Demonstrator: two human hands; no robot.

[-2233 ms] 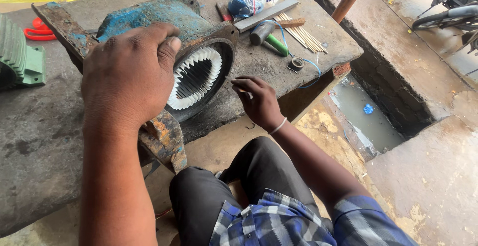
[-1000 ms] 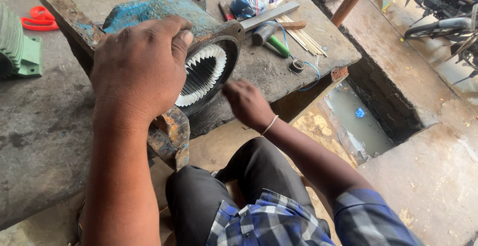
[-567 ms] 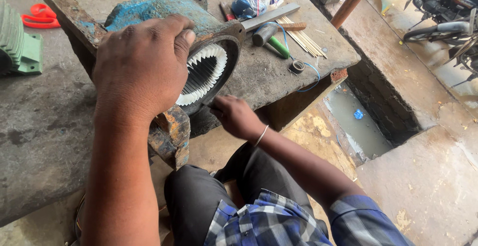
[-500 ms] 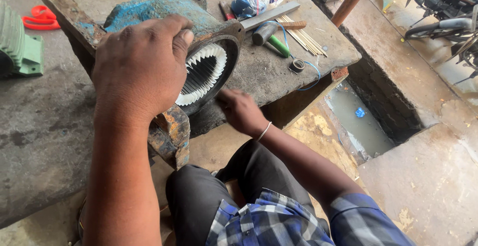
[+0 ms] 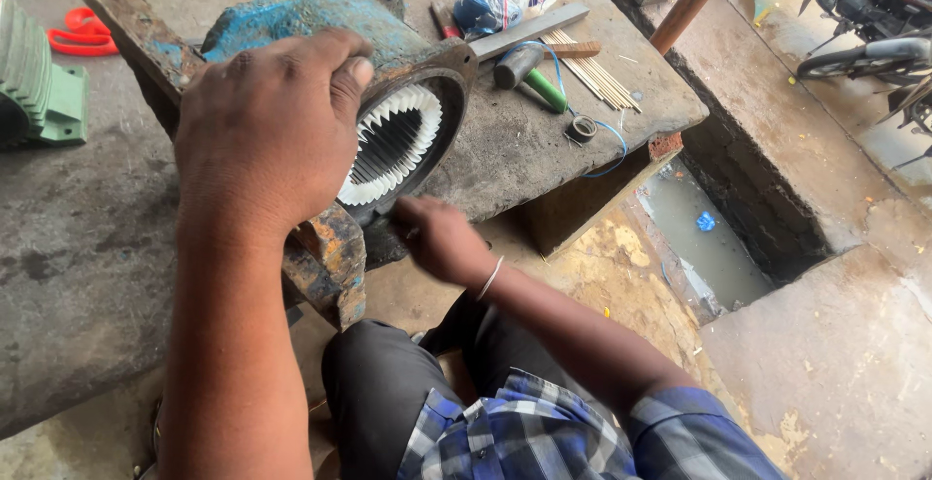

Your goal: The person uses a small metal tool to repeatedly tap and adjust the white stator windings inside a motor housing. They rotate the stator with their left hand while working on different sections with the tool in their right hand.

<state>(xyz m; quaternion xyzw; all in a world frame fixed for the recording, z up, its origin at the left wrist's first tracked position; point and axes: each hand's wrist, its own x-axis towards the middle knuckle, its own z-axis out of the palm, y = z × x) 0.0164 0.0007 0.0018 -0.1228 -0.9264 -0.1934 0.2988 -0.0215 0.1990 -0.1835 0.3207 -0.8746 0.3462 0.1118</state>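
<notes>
grey stone bench (image 5: 78,247); motor housing (image 5: 320,24) | green casting (image 5: 39,92) | red scissors (image 5: 83,33) | wooden sticks (image 5: 592,77)

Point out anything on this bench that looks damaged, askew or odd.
The blue motor housing is heavily rusted, its paint flaking, and its foot overhangs the bench edge. The left hand rests on top of it; the right hand is at its lower rim. The white slot liners look evenly set.

A roadside repair workshop: grimy concrete bench (image 5: 78,276), rusty motor housing (image 5: 320,33) (blue paint flaking), parked motorcycle (image 5: 854,14).
</notes>
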